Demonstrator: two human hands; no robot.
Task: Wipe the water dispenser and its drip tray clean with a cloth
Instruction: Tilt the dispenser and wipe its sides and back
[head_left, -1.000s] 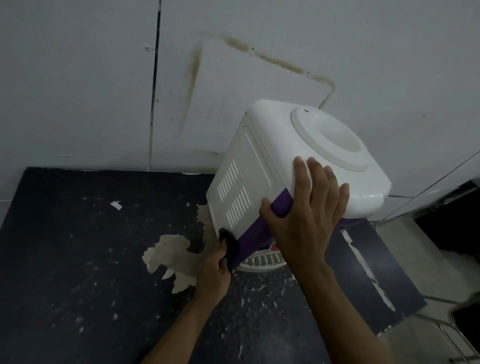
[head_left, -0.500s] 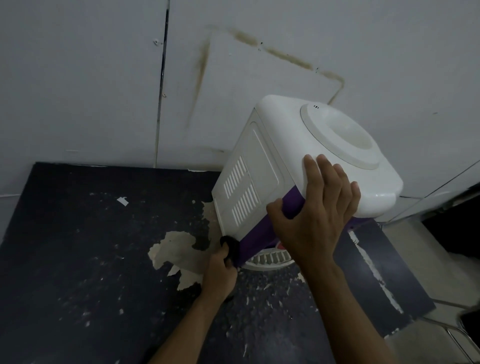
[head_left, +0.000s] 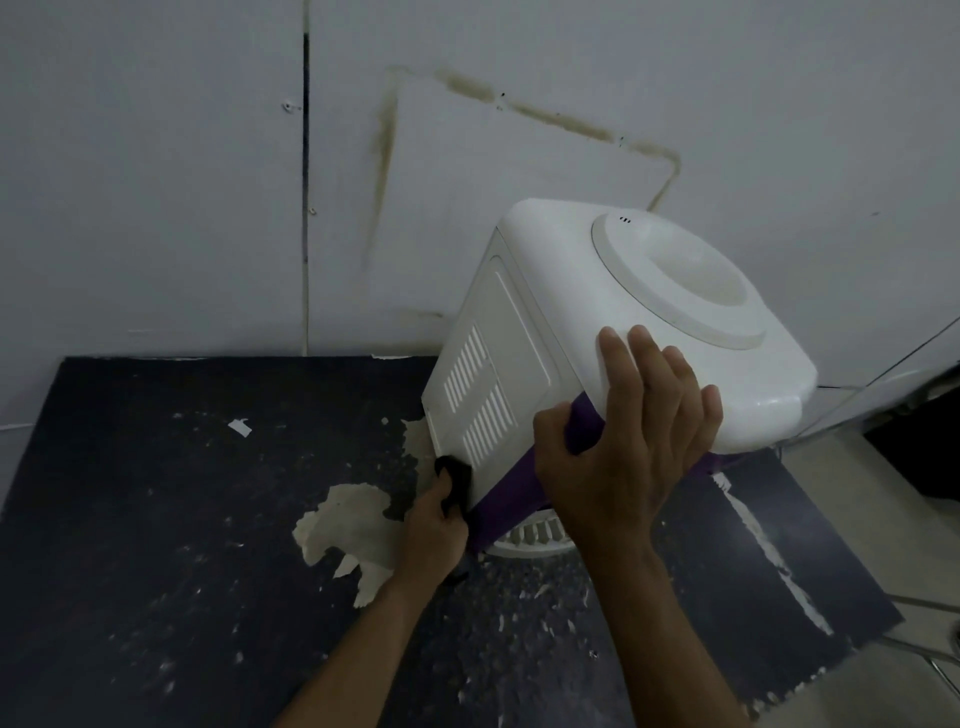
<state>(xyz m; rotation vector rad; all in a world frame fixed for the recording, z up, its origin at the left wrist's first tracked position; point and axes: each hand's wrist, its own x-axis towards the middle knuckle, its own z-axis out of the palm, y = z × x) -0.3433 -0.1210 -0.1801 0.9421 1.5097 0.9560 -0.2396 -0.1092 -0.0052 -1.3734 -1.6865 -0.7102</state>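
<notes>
The white-and-purple plastic water dispenser (head_left: 597, 332) stands tilted on the dark surface (head_left: 156, 519); the right hand (head_left: 631, 452) grips its front top edge, the left hand (head_left: 436, 525) pinches a dark cloth (head_left: 453, 475) at its lower corner.

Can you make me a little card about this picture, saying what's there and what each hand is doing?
place: dark table with peeled patches, against a stained wall
dispenser: white, purple front, looks tilted
drip tray: white grille, mostly hidden under the dispenser's front
cloth: small, dark, bunched up
left hand: holds the cloth against the dispenser's lower side corner
right hand: grips the dispenser's top front edge, thumb on the purple part
</notes>
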